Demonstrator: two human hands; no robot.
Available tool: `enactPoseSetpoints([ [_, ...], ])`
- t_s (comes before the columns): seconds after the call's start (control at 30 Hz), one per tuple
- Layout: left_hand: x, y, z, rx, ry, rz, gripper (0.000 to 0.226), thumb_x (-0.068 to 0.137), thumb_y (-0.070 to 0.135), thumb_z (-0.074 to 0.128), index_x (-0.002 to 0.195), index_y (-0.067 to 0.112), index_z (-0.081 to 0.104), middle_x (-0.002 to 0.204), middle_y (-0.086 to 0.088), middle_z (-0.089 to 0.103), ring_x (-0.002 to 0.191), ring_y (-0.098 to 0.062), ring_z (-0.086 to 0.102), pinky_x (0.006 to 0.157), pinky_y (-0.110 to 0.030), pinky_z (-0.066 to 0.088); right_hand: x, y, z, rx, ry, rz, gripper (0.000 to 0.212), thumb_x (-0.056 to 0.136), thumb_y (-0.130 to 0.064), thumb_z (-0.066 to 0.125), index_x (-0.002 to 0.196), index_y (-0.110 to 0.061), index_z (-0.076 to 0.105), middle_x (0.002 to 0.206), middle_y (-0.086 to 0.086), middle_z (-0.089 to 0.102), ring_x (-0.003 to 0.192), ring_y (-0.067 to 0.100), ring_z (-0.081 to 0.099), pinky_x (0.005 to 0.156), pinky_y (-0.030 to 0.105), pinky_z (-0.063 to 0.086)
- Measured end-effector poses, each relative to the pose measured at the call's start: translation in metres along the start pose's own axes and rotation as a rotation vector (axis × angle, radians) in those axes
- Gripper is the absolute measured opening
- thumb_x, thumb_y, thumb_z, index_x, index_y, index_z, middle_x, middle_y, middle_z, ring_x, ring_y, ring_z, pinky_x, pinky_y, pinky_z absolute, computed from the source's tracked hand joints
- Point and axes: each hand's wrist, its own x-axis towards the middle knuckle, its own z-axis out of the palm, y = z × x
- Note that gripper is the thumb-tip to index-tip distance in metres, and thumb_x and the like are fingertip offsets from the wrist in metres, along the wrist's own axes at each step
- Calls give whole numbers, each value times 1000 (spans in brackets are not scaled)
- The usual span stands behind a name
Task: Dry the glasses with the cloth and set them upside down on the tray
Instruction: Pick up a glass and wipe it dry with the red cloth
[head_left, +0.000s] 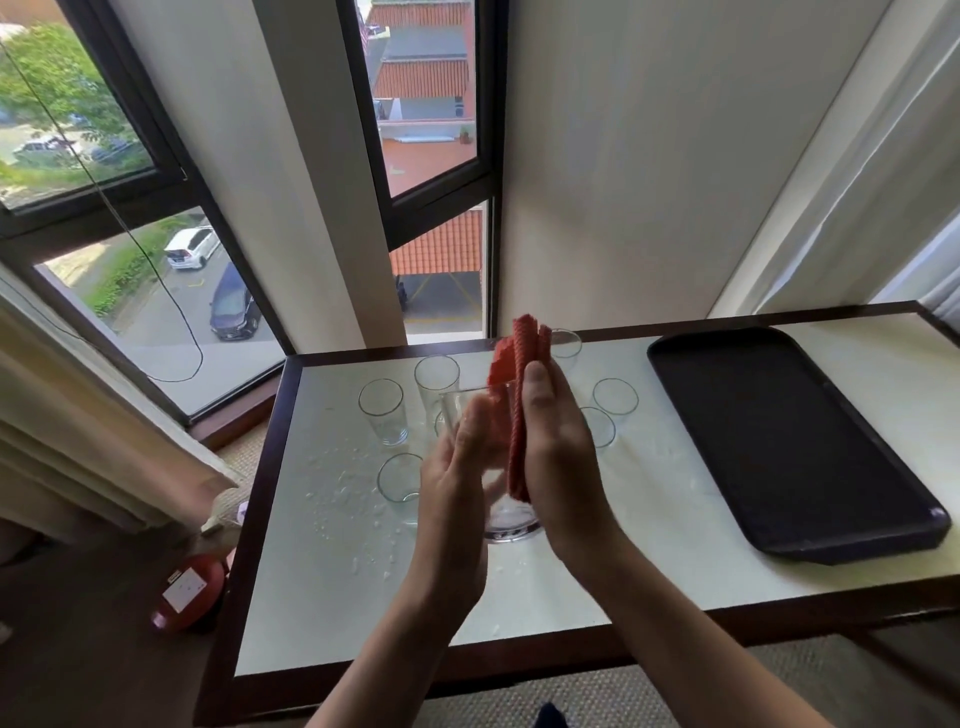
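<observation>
A pale curtain (78, 441) is hanging at the far left, and a round red thing (188, 597) is lying on the floor below it. Dark-framed windows (431, 130) are looking out on parked cars and tiled roofs. A white table (649, 519) with a dark wooden edge is standing against the wall, and water drops (337, 493) are spreading over its left part.

Empty glasses are standing mouth up on the table around the hands: one (383, 410) at 10 o'clock, one (400, 486) at 9 o'clock, one (436, 379) at 11 o'clock, one (565, 345) at 12 o'clock behind the cloth, and two (615, 396) (600, 426) at 2 o'clock. Another seems to be standing behind the left hand, mostly hidden.

The left hand (457, 478) is holding a glass (511, 522) over the middle of the table, its fingers lightly curved round the glass's left side. The glass is leaning with its mouth up, toward 11 o'clock; whether its base is touching the table cannot be told. A folded red cloth (519, 374) is lying against the glass's right side and sticking up past the rim. The right hand (556, 457) is pressing the cloth to the glass with nearly straight fingers.

At 3 o'clock a dark tray (779, 441) is lying flat on the table, well apart from the hands, with nothing on it
</observation>
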Motion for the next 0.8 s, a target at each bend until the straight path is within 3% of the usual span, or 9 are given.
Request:
enactPoseSetpoints([
  [0.1, 0, 0, -1, -5, -29, -19, 49, 89, 60, 47, 104, 25, 78, 111, -13, 76, 107, -23, 70, 96, -49, 53, 8, -2, -3, 232, -20, 154, 51, 94, -58, 41, 132, -27, 56, 116, 9, 70, 106, 25, 69, 98, 52, 52],
  [0.17, 5, 4, -3, 19, -42, -23, 59, 92, 64, 45, 123, 22, 71, 121, -18, 71, 115, -33, 67, 98, -55, 53, -11, 0, 3, 61, -29, 18, 54, 93, -59, 39, 143, -40, 43, 132, -8, 63, 116, 12, 64, 100, 41, 53],
  [0.23, 11, 8, -5, -18, 6, -5, 65, 95, 62, 46, 135, 12, 59, 124, -21, 68, 113, -32, 69, 89, -41, 59, -32, 2, 10, -112, 0, -160, 54, 94, -54, 40, 146, -53, 27, 148, -31, 38, 134, -7, 42, 110, 22, 39],
  [0.37, 11, 6, -7, -19, -1, 47, 55, 95, 57, 47, 125, 13, 58, 109, -9, 74, 103, -26, 73, 80, -31, 59, -22, 9, 5, -185, -15, -230, 52, 97, -48, 38, 146, -49, 19, 148, -38, 26, 136, -16, 30, 111, 12, 31],
  [0.43, 7, 4, -3, 8, -8, 12, 39, 95, 58, 49, 115, 25, 60, 105, -4, 78, 98, -21, 75, 78, -35, 57, -3, 10, -1, -113, -44, -115, 51, 97, -49, 35, 148, -48, 27, 147, -28, 40, 131, -4, 46, 107, 23, 42],
  [0.53, 6, 1, 1, 19, 6, -24, 52, 90, 60, 52, 125, 23, 61, 120, -9, 73, 113, -24, 69, 91, -43, 54, 3, 11, 1, -62, -35, -5, 60, 91, -58, 32, 149, -43, 33, 145, -12, 52, 129, 11, 54, 108, 38, 46],
  [0.63, 8, 6, -1, -4, -18, -18, 58, 96, 60, 48, 128, 15, 66, 125, -12, 71, 118, -25, 67, 101, -44, 52, -24, 10, 6, -88, -21, -154, 55, 94, -46, 37, 146, -52, 21, 152, -34, 27, 139, -14, 29, 113, 12, 27],
  [0.7, 9, 8, -3, 0, -3, -1, 57, 95, 55, 44, 125, 11, 66, 118, -18, 72, 108, -27, 72, 87, -35, 59, -34, 11, 5, -105, -50, -199, 54, 96, -40, 38, 142, -53, 14, 147, -42, 18, 137, -22, 20, 108, 3, 23],
  [0.8, 9, 3, -2, 25, 66, 27, 50, 88, 60, 38, 116, 25, 60, 107, -13, 75, 88, -16, 76, 68, -26, 59, -18, 11, -2, -41, -79, -132, 51, 98, -48, 35, 147, -46, 21, 143, -33, 37, 124, -19, 44, 102, 11, 41],
])
